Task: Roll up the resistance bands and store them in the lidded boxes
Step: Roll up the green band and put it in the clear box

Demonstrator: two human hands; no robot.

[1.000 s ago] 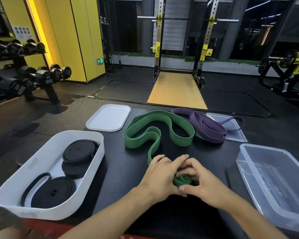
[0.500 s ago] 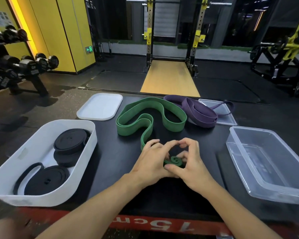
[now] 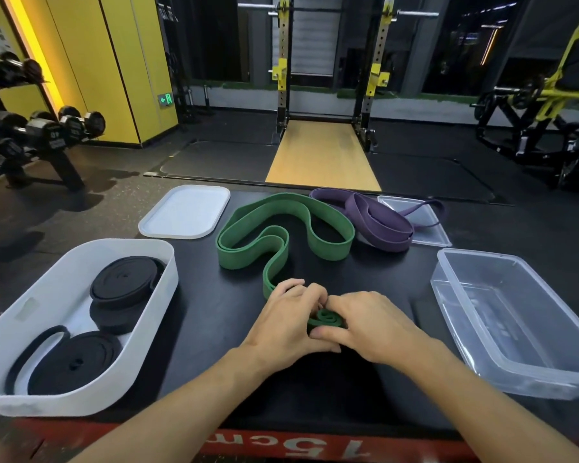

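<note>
Green band: lying at the table's centre, its near end sitting coiled in a small roll between both hands, loose loops trailing toward 12 o'clock.
Left hand: gripping the roll from 9 o'clock, fingers curling over it.
Right hand: pinching the roll from 3 o'clock, thumb lying along its near edge.
Purple band: lying unrolled at 1 o'clock, partly resting on a clear lid.
White lid: lying at 11 o'clock.
White box: sitting at 9 o'clock, holding black rolled bands.
Clear box: sitting at 3 o'clock.

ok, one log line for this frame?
green band: coil started | left hand, right hand: pinching coil | purple band: unrolled
</note>
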